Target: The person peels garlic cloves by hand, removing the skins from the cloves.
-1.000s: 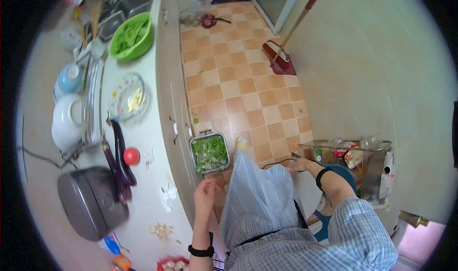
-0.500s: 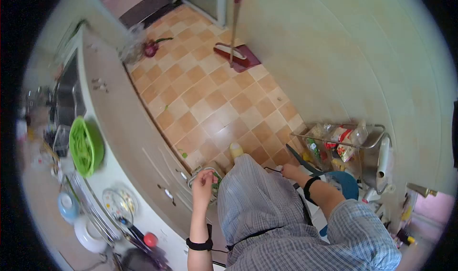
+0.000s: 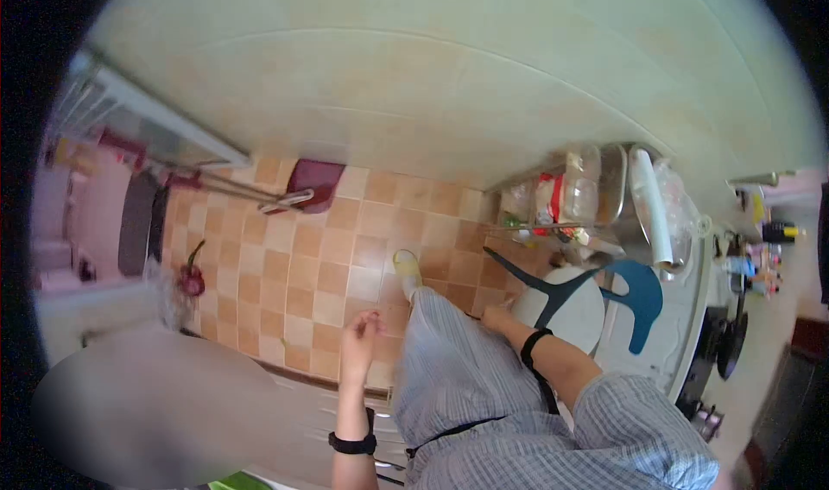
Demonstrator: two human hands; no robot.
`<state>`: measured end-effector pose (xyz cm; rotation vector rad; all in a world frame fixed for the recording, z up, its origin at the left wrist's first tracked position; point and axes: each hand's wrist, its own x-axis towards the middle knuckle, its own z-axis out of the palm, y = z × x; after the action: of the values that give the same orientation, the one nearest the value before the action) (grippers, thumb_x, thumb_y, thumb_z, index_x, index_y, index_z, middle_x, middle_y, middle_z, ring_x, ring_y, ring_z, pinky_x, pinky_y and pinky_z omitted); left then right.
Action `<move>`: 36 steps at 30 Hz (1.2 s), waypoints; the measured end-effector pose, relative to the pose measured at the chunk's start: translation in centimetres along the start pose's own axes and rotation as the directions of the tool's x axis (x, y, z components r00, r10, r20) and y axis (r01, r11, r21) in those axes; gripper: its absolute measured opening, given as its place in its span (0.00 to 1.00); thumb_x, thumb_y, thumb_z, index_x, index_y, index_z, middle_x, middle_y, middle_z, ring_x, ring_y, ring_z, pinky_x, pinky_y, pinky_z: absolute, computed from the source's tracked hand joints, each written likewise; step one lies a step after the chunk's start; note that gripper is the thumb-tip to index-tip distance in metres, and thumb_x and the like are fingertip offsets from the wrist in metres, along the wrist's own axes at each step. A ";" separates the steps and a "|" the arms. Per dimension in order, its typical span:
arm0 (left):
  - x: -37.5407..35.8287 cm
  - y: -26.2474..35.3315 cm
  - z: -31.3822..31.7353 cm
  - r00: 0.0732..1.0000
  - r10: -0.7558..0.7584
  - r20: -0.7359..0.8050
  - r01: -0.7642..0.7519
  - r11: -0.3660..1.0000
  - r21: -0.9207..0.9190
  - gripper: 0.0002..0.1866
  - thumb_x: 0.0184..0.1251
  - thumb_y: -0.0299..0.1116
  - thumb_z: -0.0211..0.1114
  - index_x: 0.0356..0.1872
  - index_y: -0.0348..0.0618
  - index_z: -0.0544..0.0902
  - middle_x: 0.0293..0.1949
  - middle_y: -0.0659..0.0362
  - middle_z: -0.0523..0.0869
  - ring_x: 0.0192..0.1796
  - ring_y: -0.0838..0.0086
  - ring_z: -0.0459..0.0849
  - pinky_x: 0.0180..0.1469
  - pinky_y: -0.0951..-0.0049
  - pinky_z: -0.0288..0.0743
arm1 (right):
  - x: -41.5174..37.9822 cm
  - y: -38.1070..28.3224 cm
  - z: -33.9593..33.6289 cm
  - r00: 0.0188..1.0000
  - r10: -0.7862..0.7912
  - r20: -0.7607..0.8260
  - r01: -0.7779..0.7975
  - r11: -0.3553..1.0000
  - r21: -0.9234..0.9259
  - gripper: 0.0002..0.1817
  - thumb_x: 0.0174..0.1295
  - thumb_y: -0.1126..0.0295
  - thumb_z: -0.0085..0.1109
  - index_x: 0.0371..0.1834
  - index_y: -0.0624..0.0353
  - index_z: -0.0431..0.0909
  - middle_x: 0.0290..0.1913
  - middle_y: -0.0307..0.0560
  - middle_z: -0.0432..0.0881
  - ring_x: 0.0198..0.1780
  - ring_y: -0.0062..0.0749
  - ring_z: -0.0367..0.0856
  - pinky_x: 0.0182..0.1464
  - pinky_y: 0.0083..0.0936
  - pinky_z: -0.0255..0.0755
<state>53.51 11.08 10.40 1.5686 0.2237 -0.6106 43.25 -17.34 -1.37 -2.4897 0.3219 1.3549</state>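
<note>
My left hand [image 3: 361, 336] is raised over the tiled floor [image 3: 332, 278], its fingers curled together with something I cannot make out, if anything, between them. A black band [image 3: 352, 442] circles that wrist. Low beside my clothed leg, my right hand [image 3: 496, 317] has its fingers closed near a white round seat [image 3: 570, 309] with a dark blue piece [image 3: 635, 291] on it. What it holds, if anything, is too small to tell. Another black band [image 3: 533, 345] is on my right forearm.
A wire rack with packaged food [image 3: 551, 201] stands by the wall at the right. A purple dustpan [image 3: 318, 183] and a broom handle [image 3: 229, 186] are on the far floor. Red onions [image 3: 191, 281] lie near a plastic bag [image 3: 164, 296]. A black pan [image 3: 732, 347] is at the far right.
The view has turned toward the wall and rack, and the counter with the green basket has mostly left the picture. Both hands keep much the same pose beside my body.
</note>
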 end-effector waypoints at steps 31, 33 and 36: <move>29.0 4.7 1.7 0.791 -0.179 0.584 -0.262 0.765 0.589 0.09 0.60 0.27 0.53 0.37 0.32 0.75 0.24 0.56 0.80 0.26 0.74 0.79 0.31 0.76 0.72 | 9.4 -12.8 5.2 0.743 0.643 -0.187 -0.138 0.421 0.896 0.16 0.52 0.64 0.48 0.40 0.62 0.76 0.39 0.55 0.78 0.43 0.46 0.75 0.47 0.34 0.68; 31.2 2.3 1.1 0.796 -0.164 0.583 -0.268 0.767 0.582 0.08 0.60 0.27 0.53 0.36 0.32 0.75 0.24 0.56 0.79 0.26 0.74 0.78 0.31 0.76 0.72 | 12.6 -13.1 3.9 0.626 0.712 -0.318 0.060 0.363 0.930 0.13 0.54 0.65 0.48 0.37 0.61 0.76 0.35 0.54 0.78 0.39 0.45 0.76 0.43 0.32 0.69; 34.4 -1.9 0.7 0.827 -0.185 0.531 -0.306 0.644 0.701 0.08 0.60 0.26 0.53 0.36 0.32 0.74 0.24 0.56 0.78 0.27 0.75 0.78 0.30 0.77 0.72 | 19.7 -12.4 3.7 0.649 0.724 -0.233 0.082 0.238 0.968 0.11 0.55 0.65 0.49 0.35 0.60 0.77 0.35 0.53 0.78 0.37 0.45 0.77 0.40 0.30 0.70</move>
<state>81.10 3.10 -8.64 2.1026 -0.6484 -1.1931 54.98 -5.65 -18.13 -1.6447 1.4729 -0.0091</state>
